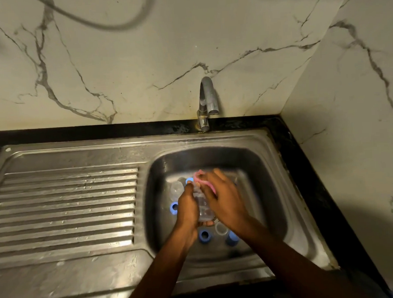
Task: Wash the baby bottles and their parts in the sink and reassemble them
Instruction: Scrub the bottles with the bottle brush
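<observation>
Over the sink (160, 174) basin, the left hand (187, 209) is gripping a clear baby bottle (202, 207), its fingers curling round the lower half. The right hand (225, 199) is holding a pink cloth (208, 185) against the bottle's upper end, though motion blur is hiding exactly how its fingers are lying. Blue rings (204, 234) and clear parts (176, 189) are lying on the basin floor around both hands. The tap (207, 97) is standing behind the basin.
</observation>
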